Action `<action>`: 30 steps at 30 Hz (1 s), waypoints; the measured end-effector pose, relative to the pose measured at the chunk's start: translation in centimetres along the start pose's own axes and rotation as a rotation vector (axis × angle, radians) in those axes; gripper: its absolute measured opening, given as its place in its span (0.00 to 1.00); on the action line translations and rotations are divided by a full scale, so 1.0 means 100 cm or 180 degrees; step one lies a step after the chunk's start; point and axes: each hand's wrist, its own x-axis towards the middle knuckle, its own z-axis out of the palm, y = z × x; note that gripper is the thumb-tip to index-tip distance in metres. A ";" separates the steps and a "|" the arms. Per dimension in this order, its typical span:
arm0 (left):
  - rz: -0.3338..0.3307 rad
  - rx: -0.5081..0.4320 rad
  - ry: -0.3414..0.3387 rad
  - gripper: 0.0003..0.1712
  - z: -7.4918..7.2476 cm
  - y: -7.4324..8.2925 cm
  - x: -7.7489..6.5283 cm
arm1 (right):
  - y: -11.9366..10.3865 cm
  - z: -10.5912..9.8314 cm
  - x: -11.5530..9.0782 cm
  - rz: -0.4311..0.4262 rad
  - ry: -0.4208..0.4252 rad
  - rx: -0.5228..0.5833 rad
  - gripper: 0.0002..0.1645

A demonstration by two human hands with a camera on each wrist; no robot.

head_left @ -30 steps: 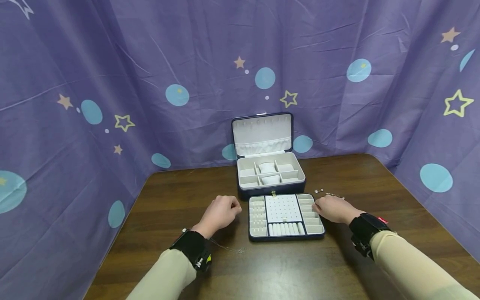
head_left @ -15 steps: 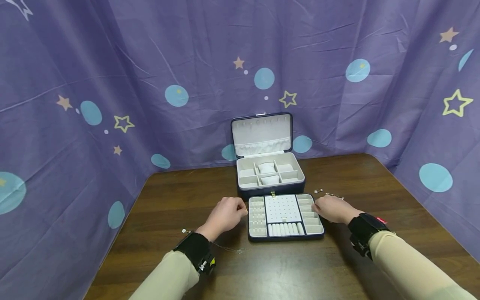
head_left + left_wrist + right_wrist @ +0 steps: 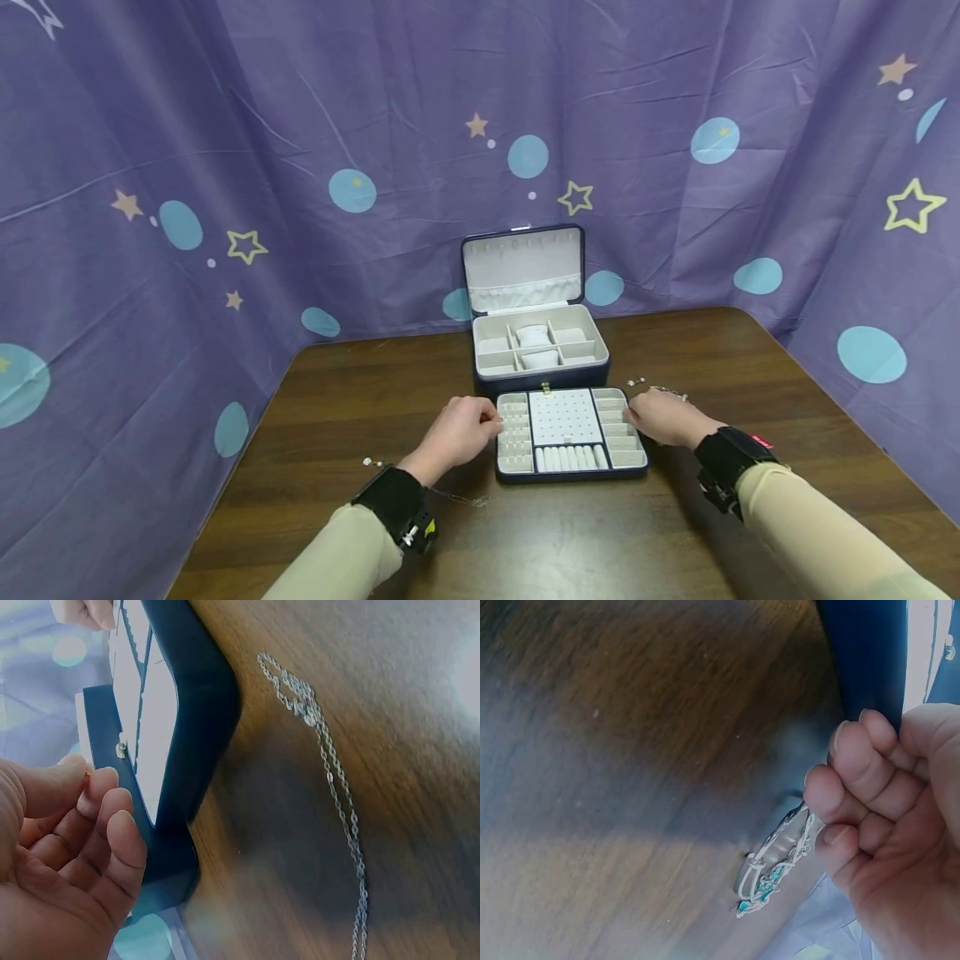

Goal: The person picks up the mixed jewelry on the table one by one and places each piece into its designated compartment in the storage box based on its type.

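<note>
My left hand is at the left edge of a white-lined jewelry tray, fingertips over its slotted compartments. In the left wrist view, thumb and forefinger pinch a tiny gold-coloured piece of jewelry, mostly hidden by the fingertips. My right hand grips the tray's right edge, thumb over the rim and fingers against the dark side wall; the thumb tip is hidden in the right wrist view. Near the right hand lies a silver bracelet with green stones. A silver chain necklace lies in front of the left hand.
Directly behind the tray stands a navy jewelry box, lid raised, with compartments and small white cushions. Small jewelry pieces lie at the right; another small piece is beside the left wrist. A purple curtain hangs behind the wooden table.
My left hand has moved right, from beside the tray to over its left edge. The right hand has stayed at the tray's right edge.
</note>
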 end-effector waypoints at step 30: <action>0.0036 -0.0580 -0.0156 0.07 0.011 0.013 -0.001 | -0.003 0.000 0.000 0.0079 0.0021 0.0040 0.18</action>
